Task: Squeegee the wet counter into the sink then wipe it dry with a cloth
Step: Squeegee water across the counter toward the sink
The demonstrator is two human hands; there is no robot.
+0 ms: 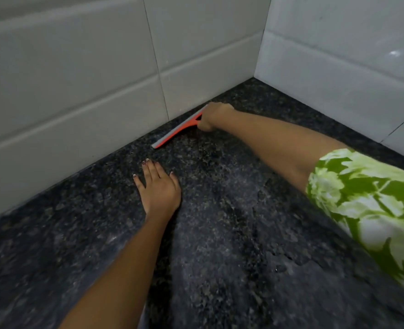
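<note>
A dark speckled granite counter fills the lower view, with wet patches and water streaks across its middle and right. My right hand reaches to the far back and grips the handle of an orange squeegee. Its grey blade lies on the counter along the foot of the back wall. My left hand rests flat on the counter with fingers straight, a little nearer than the blade's left end. No sink or cloth is in view.
White tiled walls rise behind the counter and meet a second tiled wall at a corner on the far right. A green floral sleeve covers my right upper arm.
</note>
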